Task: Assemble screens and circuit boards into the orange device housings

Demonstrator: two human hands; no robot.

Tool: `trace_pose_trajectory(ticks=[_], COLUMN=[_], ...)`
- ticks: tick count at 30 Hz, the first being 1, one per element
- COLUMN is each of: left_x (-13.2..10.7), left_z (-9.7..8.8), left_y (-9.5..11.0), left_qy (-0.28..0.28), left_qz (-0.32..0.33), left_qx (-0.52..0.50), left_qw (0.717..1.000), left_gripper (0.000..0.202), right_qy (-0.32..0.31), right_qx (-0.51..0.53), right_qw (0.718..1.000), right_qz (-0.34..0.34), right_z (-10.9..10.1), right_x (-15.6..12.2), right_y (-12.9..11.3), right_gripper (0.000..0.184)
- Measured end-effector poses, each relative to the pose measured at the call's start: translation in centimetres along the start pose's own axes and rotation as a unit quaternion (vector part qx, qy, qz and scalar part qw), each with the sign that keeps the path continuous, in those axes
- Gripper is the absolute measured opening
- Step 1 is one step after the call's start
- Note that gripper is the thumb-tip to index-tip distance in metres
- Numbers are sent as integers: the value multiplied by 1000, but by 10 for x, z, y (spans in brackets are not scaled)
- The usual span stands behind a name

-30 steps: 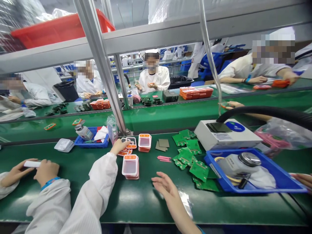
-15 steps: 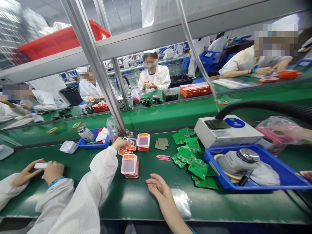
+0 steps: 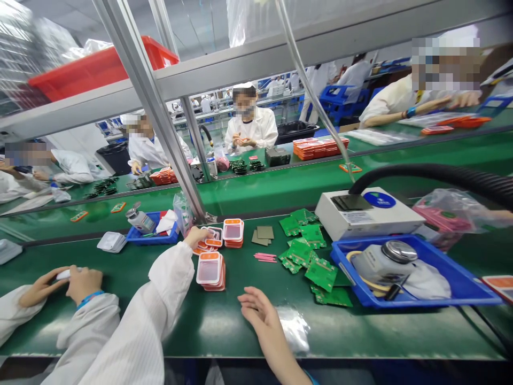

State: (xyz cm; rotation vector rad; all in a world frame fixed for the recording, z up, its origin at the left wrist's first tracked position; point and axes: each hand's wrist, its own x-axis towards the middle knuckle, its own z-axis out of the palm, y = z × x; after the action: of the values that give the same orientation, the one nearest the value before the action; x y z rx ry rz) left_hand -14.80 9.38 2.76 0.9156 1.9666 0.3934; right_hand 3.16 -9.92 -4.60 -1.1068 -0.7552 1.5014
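My left hand [image 3: 197,238], in a white sleeve, reaches to the loose pile of orange-and-white plastic frames [image 3: 212,242]. Its fingers are closed on a frame at the pile's left side; the fingertips are partly hidden. Beside that pile stands a neat stack of similar frames [image 3: 233,233], and nearer to me is another stack [image 3: 210,269]. My right hand [image 3: 258,313] is held over the green bench, fingers apart and slightly curled, holding nothing. A clear plastic bag [image 3: 294,327] lies beside its wrist. Pink strips [image 3: 265,258] and grey-brown square pads [image 3: 263,233] lie beyond it.
Green circuit boards [image 3: 321,274] are spread to the right, next to a blue tray [image 3: 420,302] holding a bottle. Behind it stands a white box [image 3: 363,216] with a black hose. At left, a co-worker's hands [image 3: 82,286] hold a white part. A metal post [image 3: 148,101] rises behind the bench.
My view has shifted slightly; both my hands keep nearly the same places. Orange pieces on the far green belt have moved left. The person at far right has raised a hand.
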Motion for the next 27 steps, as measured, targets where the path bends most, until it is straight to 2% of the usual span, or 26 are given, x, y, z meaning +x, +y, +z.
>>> trace_pose_trajectory(ticks=[8,13,16,21,27], left_x=[-4,-7,-11,-19,-19], left_z=[-8,-15,-22,-30,-18], left_y=[-2,-3,-2,2,-5], left_qy=[-24,-9,19,83,114], left_qz=[20,57,84,141,204], left_qx=[24,71,118,228,335], left_qw=[999,996,989,960,913], left_gripper=[33,32,32,31,30], right_qy=[16,18,17,10,7], right_qx=[-2,-4,-7,-28,-46], right_qw=[1000,1000,1000,1000,999], right_qz=[-4,-16,-15,-9,-4], right_z=[-3,-6,-7,-6,-6], right_x=[3,3,2,0,0], right_y=[3,8,10,7,5], right_gripper=[37,33,31,28,28])
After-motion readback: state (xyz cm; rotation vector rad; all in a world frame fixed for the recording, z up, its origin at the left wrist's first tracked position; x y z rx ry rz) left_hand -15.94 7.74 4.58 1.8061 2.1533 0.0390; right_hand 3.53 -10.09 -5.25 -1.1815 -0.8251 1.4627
